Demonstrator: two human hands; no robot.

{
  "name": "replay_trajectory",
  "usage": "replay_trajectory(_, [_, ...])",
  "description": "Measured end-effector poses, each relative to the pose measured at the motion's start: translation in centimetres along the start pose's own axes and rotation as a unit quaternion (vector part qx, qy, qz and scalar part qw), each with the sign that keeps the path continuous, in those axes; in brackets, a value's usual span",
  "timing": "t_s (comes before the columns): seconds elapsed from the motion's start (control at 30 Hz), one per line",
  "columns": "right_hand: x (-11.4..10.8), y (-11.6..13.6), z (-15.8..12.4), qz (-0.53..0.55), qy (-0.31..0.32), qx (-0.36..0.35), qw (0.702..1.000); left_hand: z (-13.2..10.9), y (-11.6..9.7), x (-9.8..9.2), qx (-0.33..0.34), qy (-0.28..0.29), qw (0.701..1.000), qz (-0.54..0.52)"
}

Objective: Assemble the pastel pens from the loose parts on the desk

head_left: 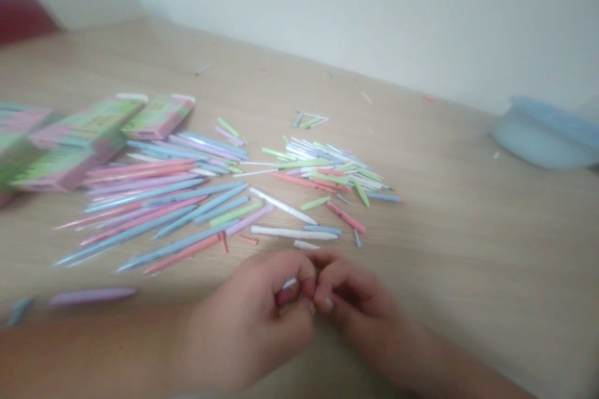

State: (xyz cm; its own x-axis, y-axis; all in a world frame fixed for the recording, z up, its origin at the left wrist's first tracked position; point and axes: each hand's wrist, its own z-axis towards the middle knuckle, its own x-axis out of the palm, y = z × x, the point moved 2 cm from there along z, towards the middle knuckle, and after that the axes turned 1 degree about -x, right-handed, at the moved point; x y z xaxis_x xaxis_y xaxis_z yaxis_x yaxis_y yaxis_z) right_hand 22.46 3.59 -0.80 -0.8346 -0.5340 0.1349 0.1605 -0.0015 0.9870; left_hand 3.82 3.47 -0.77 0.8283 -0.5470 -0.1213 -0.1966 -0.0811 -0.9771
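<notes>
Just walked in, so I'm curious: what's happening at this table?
A person's left hand pinches a small white piece, and the right hand meets it with curled fingers; blur hides that grip. Beyond them on the table lie long pastel pens, a heap of shorter parts, boxes at left and a blue tub at right.

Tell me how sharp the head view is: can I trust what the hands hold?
Head view: motion blur throughout, worst on the pens and boxes; light soft and even, no glare; left hand and right hand meet, a white piece pinched in the left, its shape too smeared to tell.
</notes>
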Motion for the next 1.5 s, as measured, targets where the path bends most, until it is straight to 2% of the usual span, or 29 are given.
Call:
replay_trajectory(0.3, [-0.3,0.4,-0.3,-0.013,0.009,0.017,1.000,0.0,-0.4,-0.2,-0.001,0.008,1.000,0.010])
replay_trajectory(0.47, [-0.3,0.4,-0.4,-0.018,0.012,0.011,1.000,0.0,-0.7,-0.3,0.035,0.006,0.999,0.016])
replay_trajectory(0.63, [-0.4,0.4,-0.3,0.001,0.021,0.017,1.000,-0.1,-0.7,-0.4,0.039,0.015,0.999,0.016])
replay_trajectory(0.8, [-0.7,0.3,-0.3,0.016,0.022,0.028,0.999,-0.2,-0.9,-0.5,0.079,-0.010,0.996,0.046])
replay_trajectory(1.23, [-0.7,1.0,-0.3,0.030,0.018,0.044,0.998,-0.2,-0.9,-0.5,0.057,-0.016,0.997,0.046])
replay_trajectory(1.4, [-0.8,1.0,-0.5,0.027,0.013,0.046,0.999,-0.3,-0.8,-0.4,0.017,0.000,1.000,0.007])
replay_trajectory(1.5, [-0.8,0.9,-0.6,0.047,0.017,0.045,0.998,-0.3,-1.1,-0.6,0.035,-0.001,0.999,0.025])
